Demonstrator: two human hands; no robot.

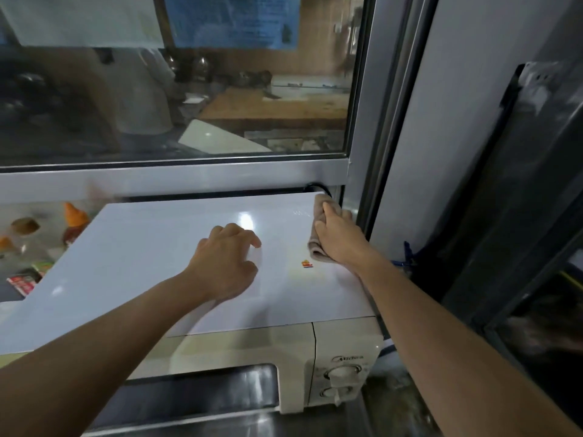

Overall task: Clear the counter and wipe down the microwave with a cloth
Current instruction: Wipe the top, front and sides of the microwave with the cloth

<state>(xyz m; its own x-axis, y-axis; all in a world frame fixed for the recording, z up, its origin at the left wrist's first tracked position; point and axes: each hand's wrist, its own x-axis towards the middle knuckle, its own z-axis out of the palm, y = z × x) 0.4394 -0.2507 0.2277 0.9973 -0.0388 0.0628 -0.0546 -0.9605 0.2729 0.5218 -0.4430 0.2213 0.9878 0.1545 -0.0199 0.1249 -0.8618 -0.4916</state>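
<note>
I see the cloth (319, 234) bunched under my right hand (339, 238) at the back right corner of the microwave (151, 263) top, close to the window frame (189, 178). The fingers curl down over it, gripping and pressing it to the white surface, arm stretched forward. My left hand (225, 263) rests mid-top, fingers loosely spread and bent, fingertips touching the lid, holding nothing. Sauce bottles (74, 223) stand on the bench left of the microwave.
</note>
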